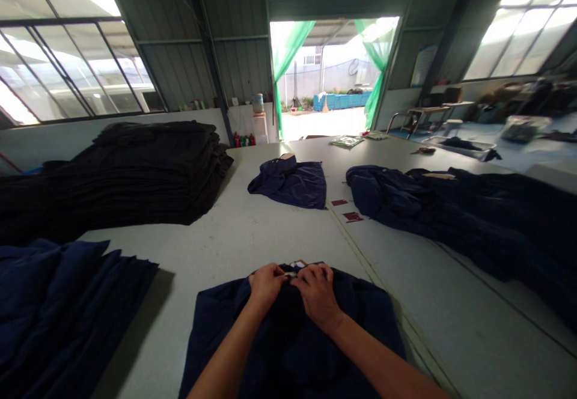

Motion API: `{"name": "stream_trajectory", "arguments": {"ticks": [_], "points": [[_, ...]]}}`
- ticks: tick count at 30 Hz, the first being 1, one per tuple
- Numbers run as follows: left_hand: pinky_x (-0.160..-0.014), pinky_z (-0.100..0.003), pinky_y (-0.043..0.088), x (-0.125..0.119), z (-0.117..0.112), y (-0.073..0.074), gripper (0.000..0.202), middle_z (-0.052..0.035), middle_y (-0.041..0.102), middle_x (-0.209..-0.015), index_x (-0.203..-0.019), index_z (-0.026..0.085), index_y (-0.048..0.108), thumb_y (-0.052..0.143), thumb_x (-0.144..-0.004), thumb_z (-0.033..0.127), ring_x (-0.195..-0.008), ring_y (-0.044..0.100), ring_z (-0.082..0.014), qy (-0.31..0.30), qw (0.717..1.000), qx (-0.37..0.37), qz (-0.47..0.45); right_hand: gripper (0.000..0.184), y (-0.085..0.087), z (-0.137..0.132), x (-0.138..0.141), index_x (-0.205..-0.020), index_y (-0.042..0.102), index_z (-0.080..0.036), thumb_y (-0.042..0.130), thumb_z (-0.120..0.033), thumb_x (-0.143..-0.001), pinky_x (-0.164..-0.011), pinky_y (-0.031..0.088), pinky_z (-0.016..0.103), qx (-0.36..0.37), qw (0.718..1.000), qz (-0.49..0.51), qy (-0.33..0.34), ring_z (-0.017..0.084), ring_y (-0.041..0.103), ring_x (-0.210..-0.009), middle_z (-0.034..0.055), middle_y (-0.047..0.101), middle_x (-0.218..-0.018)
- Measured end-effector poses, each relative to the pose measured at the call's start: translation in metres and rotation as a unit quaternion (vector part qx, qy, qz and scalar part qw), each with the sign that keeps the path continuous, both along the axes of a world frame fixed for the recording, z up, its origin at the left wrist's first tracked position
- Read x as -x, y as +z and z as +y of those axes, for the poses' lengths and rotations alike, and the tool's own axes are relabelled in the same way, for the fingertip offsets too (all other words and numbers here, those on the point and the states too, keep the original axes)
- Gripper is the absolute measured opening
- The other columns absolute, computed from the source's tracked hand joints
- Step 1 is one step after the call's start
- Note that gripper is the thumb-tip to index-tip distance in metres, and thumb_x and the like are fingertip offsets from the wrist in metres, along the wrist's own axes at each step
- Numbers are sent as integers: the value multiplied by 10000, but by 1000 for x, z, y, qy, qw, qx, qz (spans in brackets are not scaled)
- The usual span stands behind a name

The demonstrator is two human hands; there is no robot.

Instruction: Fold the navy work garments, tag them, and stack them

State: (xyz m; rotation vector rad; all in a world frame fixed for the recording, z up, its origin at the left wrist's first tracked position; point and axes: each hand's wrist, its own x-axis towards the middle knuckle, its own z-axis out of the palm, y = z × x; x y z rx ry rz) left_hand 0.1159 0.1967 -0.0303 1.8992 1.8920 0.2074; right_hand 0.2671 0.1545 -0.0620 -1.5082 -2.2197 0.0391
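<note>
Navy garment [288,339]: flat on the counter [234,237], near edge, directly before the person. Long axis runs away from the person; the labelled end points toward the open doorway.

Left hand [267,283], right hand [318,294]: forearms converge, palms down, hands meeting at the garment's far edge. Fingers of both curled shut, pinching the fabric there beside a small pale label [299,264].

Nearby: folded navy piece [291,182] beyond; stack of black fabric [135,170] far left.
</note>
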Motion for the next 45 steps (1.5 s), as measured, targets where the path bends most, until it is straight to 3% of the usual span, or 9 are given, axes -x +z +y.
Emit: {"name": "stream_trajectory", "arguments": {"ticks": [10, 15, 20, 27, 30, 33, 36, 40, 45], "points": [[-985, -574, 186, 30, -9, 20, 320, -18, 560, -1203, -1040, 312, 549, 482, -768, 465, -1175, 411, -241, -165, 985, -57, -2, 359, 22, 33, -2, -1104, 553, -253, 479, -213, -755, -961, 188, 435, 97, 985, -9, -143, 233, 363, -1111, 71, 494, -1188], [-940, -703, 50, 74, -11, 14, 207, 34, 475, -1305, -887, 346, 622, 542, -701, 304, -1273, 267, -303, -185, 980, 47, 63, 329, 40, 23, -36, -1090, 560, -297, 473, -384, -785, -949, 206, 474, 203, 979, -33, -6, 238, 397, -1097, 40, 594, -1080], [-1008, -590, 163, 89, -10, 2, 177, 39, 546, -1229, -810, 289, 629, 511, -702, 214, -1204, 376, -249, -116, 992, 16, 49, 177, 31, 13, -67, -876, 635, -261, 498, -265, -765, -927, 57, 648, 246, 962, -109, -40, 293, 362, -1131, 50, 601, -1047], [-870, -429, 397, 68, -10, 8, 353, -115, 524, -1183, -1109, 192, 516, 324, -815, 167, -1104, 465, -247, 83, 988, -112, 59, 235, 35, 2, -55, -901, 595, -209, 367, -227, -849, -891, 288, 395, 92, 983, -48, -155, 213, 466, -965, 79, 592, -1005], [-897, -374, 380, 47, -31, 12, 341, -57, 586, -1089, -997, 247, 598, 328, -815, 146, -1049, 498, -201, -26, 990, -131, 40, 343, 38, -17, -33, -978, 604, -237, 275, -283, -893, -895, 295, 371, 141, 987, -46, -62, 195, 498, -941, 60, 632, -970], [-976, -455, 307, 35, -50, 1, 333, -45, 551, -1211, -1102, 303, 579, 372, -842, 324, -1146, 444, -247, -143, 985, -74, 64, 443, 25, -30, -14, -1237, 470, -317, 279, -482, -873, -970, 156, 552, 188, 975, -96, -73, 309, 351, -1193, 69, 513, -1260], [-957, -691, 99, 42, -58, -25, 602, -25, 207, -1471, -1329, 409, 274, 366, -771, 616, -1315, 158, -375, -106, 985, -18, 131, 589, 0, -31, -8, -1347, 220, -432, 290, -641, -801, -895, 11, 716, 221, 959, -136, -110, 420, 68, -1300, 22, 198, -1470], [-969, -690, -18, 60, -51, -58, 697, 10, 11, -1495, -1362, 415, 73, 247, -751, 703, -1347, 43, -336, -93, 985, 5, 142, 620, -29, -20, -12, -1357, 127, -444, 268, -661, -794, -909, -34, 718, 229, 959, -141, -89, 404, -82, -1307, -33, 46, -1495], [-966, -697, -5, 62, -57, -45, 641, 15, 2, -1492, -1360, 412, 106, 251, -786, 657, -1353, -3, -312, -98, 987, 15, 126, 611, -21, -16, -19, -1364, 144, -418, 274, -636, -809, -928, -5, 714, 268, 951, -135, -72, 399, -117, -1304, -33, 22, -1495]]}}
